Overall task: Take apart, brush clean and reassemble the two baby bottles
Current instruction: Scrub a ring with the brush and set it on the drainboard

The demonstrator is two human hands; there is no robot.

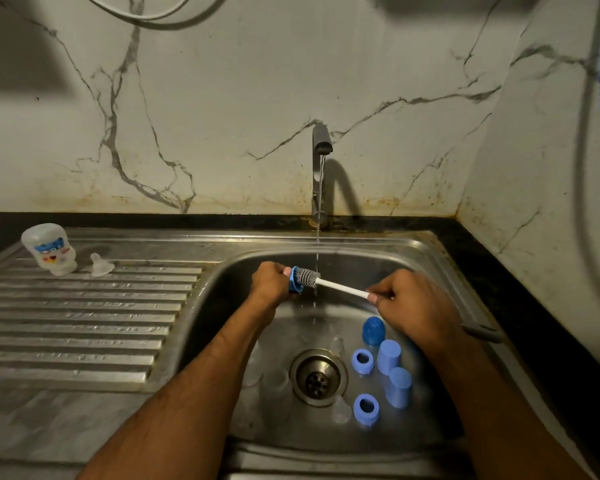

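Observation:
My left hand (271, 284) grips a small blue bottle collar (296, 281) over the sink basin. My right hand (409, 303) holds the white handle of a bottle brush (340, 288); its grey bristle head (307, 277) is pushed into the collar, under the running water. A clear bottle body (49, 249) with a printed picture stands upside down on the drainboard at far left, a clear teat (101, 265) beside it. In the basin lie two blue ring collars (362, 361) (366, 408), two light blue caps (389, 356) (399, 386), a darker blue dome cap (373, 330) and a clear teat (341, 408).
The tap (319, 174) at the back runs a thin stream into the steel sink (440, 271). The drain (317, 377) sits mid-basin. A ribbed drainboard (84, 323) fills the left. Black counter edge and marble wall lie to the right; a grey handle (482, 332) rests on the sink's right rim.

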